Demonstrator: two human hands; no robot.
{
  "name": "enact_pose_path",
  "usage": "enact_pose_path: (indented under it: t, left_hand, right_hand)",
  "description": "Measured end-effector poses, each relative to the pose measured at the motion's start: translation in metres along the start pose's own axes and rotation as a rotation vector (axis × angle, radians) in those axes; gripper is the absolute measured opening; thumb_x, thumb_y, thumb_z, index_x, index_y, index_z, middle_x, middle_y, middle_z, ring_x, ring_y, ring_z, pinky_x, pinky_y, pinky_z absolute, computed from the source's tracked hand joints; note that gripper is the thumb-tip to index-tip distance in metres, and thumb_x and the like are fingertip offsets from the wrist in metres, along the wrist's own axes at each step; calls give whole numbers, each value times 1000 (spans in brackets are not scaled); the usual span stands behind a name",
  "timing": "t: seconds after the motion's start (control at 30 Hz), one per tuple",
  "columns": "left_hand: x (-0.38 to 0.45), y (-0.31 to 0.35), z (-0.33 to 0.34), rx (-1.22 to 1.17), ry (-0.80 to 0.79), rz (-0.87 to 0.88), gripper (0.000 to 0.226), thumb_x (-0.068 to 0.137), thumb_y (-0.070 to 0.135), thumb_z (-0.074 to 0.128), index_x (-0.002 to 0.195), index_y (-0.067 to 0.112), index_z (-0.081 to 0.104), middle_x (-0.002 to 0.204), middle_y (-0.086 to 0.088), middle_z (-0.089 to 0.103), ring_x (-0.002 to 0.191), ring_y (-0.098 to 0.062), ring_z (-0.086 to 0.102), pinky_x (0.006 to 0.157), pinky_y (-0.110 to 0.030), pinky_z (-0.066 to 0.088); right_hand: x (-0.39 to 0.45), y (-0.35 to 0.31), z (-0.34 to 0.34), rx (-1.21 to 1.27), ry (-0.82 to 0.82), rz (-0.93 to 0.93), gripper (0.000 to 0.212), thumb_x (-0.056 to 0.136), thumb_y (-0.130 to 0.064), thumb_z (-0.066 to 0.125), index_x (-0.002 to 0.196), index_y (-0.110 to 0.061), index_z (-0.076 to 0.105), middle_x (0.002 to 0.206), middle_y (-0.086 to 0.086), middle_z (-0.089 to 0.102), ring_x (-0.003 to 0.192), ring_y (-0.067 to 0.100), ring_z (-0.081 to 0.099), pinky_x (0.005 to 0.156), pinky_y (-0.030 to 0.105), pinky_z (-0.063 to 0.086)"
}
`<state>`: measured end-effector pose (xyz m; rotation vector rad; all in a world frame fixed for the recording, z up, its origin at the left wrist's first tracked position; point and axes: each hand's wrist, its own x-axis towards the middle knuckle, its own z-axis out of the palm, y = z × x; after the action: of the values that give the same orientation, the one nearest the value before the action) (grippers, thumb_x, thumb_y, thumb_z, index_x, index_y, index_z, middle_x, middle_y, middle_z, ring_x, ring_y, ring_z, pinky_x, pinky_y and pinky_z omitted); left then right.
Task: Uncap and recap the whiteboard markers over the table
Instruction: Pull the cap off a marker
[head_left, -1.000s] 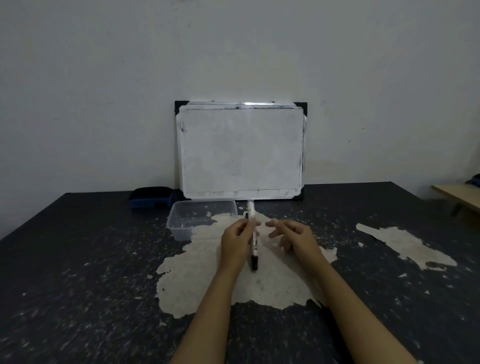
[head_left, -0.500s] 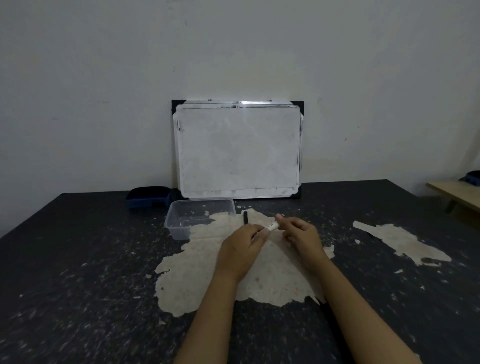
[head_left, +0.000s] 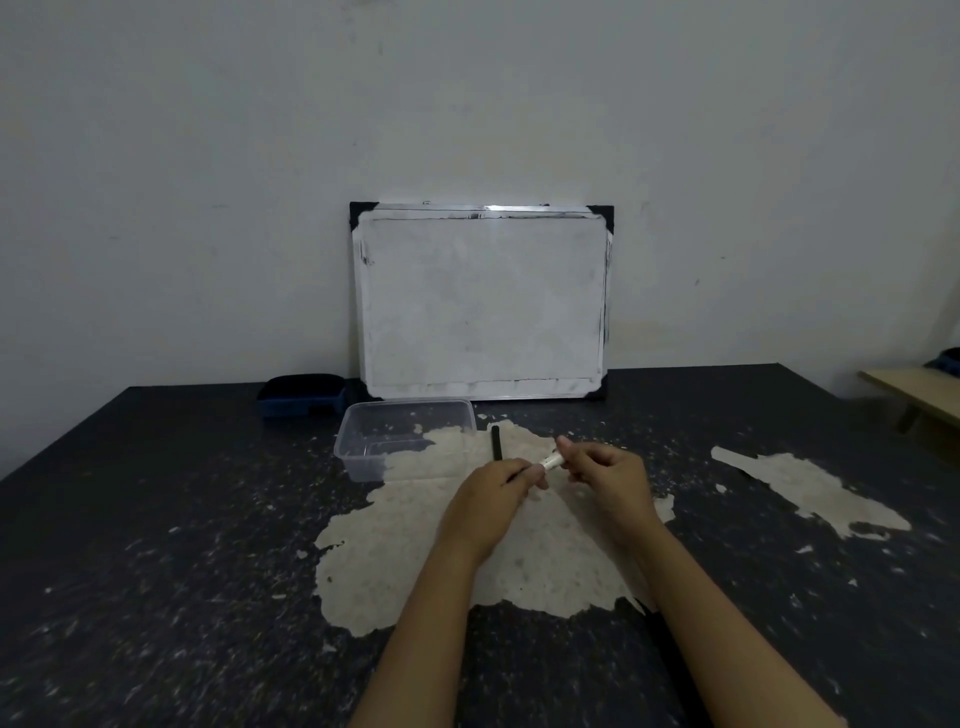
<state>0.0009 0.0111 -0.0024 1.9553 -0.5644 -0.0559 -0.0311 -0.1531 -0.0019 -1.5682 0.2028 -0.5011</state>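
Observation:
A white whiteboard marker (head_left: 551, 460) is held level between both hands over the pale worn patch of the dark table (head_left: 156, 519). My left hand (head_left: 498, 493) is closed around one end, most of which is hidden in the fist. My right hand (head_left: 605, 475) pinches the other end with thumb and fingertips. Only a short white stretch shows between them. A second thin black marker (head_left: 496, 442) lies on the table just beyond my left hand, pointing away from me.
A clear plastic container (head_left: 405, 441) stands left of the hands. A whiteboard (head_left: 483, 301) leans on the wall behind, with a dark blue eraser (head_left: 301, 397) to its left. A wooden bench (head_left: 914, 384) is at the far right.
The marker went from upright in my left hand to level between both hands. My right hand closed onto its end. The black marker on the table came into view.

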Motion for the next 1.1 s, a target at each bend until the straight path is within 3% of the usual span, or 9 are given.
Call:
enact_pose_path:
  t: [0.1,0.2,0.37,0.53,0.63,0.8,0.87,0.93,1.1]
  left_hand:
    - [2,2,-4,-225,-91,-92,36,100,33,50,93,9,75,59,7,47,48,-5,38,49,-18,32]
    - [3,2,-11,-302,-162,-170,38,100,37,51,90,10,75,55,7,46,40,-4,31,40,-16,27]
    - [-2,6,-11,-259,-141,-138,40,99,41,51,88,10,74,57,8,47,44,-2,38,48,-19,31]
    - [-7,6,-16,302,13,62,39,97,49,46,84,25,74,61,9,60,52,-4,50,54,-21,33]
    - [-6,11,-12,444,51,169,34,101,40,41,94,24,70,74,2,72,64,-9,61,59,-24,39]
    - [-1,6,-3,674,144,313,32,105,32,35,102,17,64,78,-5,72,63,-19,61,58,-33,43]
    - [-2,6,1,629,134,282,33,105,30,35,106,18,66,83,-4,72,66,-19,62,59,-31,44]
    - [-2,8,1,429,95,147,33,105,29,36,107,17,67,88,-3,71,72,-19,62,64,-32,46]
    - [-2,22,-12,-29,-150,-182,31,104,25,38,97,10,65,59,6,50,47,-7,43,48,-19,37]
  right_hand:
    - [-2,0,2,-21,2,-24,28,85,-30,74,87,-2,78,75,12,68,68,13,60,61,21,51]
    - [-2,0,3,-64,-13,-57,27,86,-29,74,83,-2,78,71,11,68,63,13,59,57,19,50]
    - [4,-2,-5,-194,-116,-149,34,90,-33,69,80,-1,71,65,8,58,58,12,52,53,18,44]
    - [4,4,-4,-339,-197,-99,42,97,-40,57,75,-5,60,65,1,51,51,4,44,50,20,39]
    - [3,5,-1,-373,-240,-109,42,103,-38,46,71,-13,53,65,4,46,50,4,38,51,19,32]
    - [6,9,1,-428,-133,-124,52,100,-41,52,56,-13,49,55,9,41,48,13,36,49,21,31]
    - [7,9,3,-380,-97,-82,52,99,-41,54,55,-13,50,54,6,42,45,9,35,49,24,31]
    - [6,7,7,-311,-48,-106,52,99,-36,54,54,-12,49,52,4,39,41,5,32,47,20,28]
    - [-3,2,16,-226,-10,-274,55,101,-23,55,48,-11,43,45,0,32,41,7,27,44,21,23]
